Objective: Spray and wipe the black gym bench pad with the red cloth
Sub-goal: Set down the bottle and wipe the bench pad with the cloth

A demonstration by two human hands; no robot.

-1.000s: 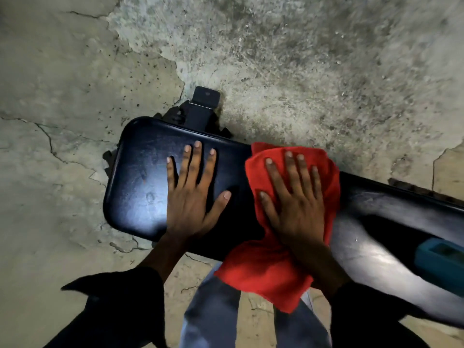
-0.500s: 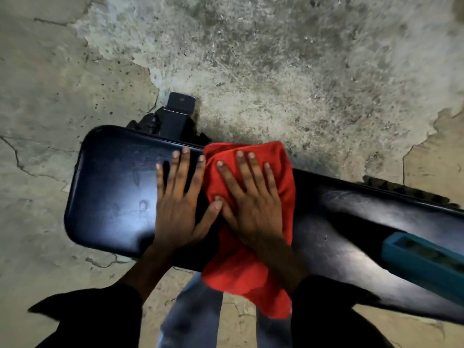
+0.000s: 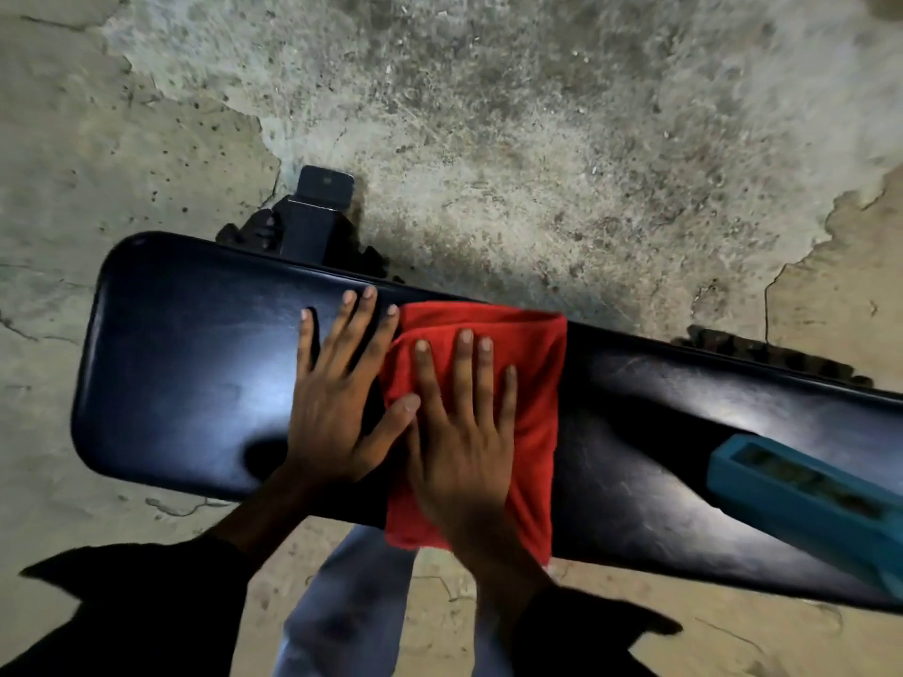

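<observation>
The black gym bench pad [image 3: 185, 373] runs from the left to the right edge, glossy with light glare. A red cloth [image 3: 535, 383] lies flat across the pad's middle, its lower edge hanging over the near side. My right hand [image 3: 464, 442] presses flat on the cloth, fingers spread. My left hand [image 3: 337, 408] rests flat on the bare pad just left of the cloth, its thumb touching the cloth's edge and my right hand. A teal object [image 3: 801, 495], possibly the sprayer, lies on the pad at the right.
A black metal frame post [image 3: 317, 212] sticks out behind the pad's far edge. Cracked, patchy concrete floor [image 3: 537, 139] surrounds the bench. My legs in grey trousers [image 3: 352, 608] stand at the pad's near side.
The cloth under my right hand slid left along the pad until it met my left hand, then held there. My left hand stayed planted on the pad.
</observation>
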